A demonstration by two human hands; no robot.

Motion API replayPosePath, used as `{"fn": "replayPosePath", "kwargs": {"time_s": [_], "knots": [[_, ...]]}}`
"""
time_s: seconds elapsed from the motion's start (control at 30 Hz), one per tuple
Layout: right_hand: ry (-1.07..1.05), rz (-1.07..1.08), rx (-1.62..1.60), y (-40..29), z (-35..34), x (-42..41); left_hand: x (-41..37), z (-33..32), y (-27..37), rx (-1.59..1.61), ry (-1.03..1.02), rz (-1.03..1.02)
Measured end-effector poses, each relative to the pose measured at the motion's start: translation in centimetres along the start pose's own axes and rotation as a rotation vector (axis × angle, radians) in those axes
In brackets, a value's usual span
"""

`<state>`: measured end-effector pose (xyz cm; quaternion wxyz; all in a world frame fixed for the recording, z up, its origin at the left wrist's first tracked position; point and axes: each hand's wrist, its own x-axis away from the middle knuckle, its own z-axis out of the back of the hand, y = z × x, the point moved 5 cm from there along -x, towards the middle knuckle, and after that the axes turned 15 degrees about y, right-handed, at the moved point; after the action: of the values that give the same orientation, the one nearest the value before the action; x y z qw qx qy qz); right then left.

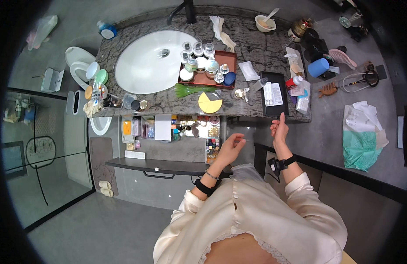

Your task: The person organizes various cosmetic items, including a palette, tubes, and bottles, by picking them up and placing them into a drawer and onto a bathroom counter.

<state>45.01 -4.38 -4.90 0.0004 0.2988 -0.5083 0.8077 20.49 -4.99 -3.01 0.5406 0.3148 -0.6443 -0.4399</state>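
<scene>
My left hand [232,148] is in the air beside the open drawer [177,150], fingers loosely curled and apart, holding nothing. Near the counter's front edge is my right hand [280,129], its index finger pointing at the lower edge of a black tray [285,110]; whether it touches cannot be told. White tubes [268,94] and a printed packet [276,94] lie in that tray, with a small clear bottle [260,84] at its left rim. A reddish-brown tray [230,59] bears several cosmetic jars and bottles. Yellow wedge-shaped pieces [210,102] lie before it.
A white oval sink [150,66] is set into the stone counter [249,39], under a black faucet [190,13]. Cosmetics and boxes fill parts of the drawer. At right stand a blue cup [318,67], a pink hairbrush [342,58] and a green-and-white plastic package [362,138].
</scene>
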Motion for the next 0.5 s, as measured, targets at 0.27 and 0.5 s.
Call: {"fn": "replayPosePath", "kwargs": {"time_s": [0.27, 0.5], "knots": [[-0.058, 0.037, 0.012, -0.5, -0.4, -2.5, 0.4, -0.8, -0.4, -0.034, -0.030, 0.011], [-0.059, 0.033, 0.022, 0.1, 0.7, -1.1, 0.4, -1.4, -0.8, -0.024, -0.025, -0.001]]}}
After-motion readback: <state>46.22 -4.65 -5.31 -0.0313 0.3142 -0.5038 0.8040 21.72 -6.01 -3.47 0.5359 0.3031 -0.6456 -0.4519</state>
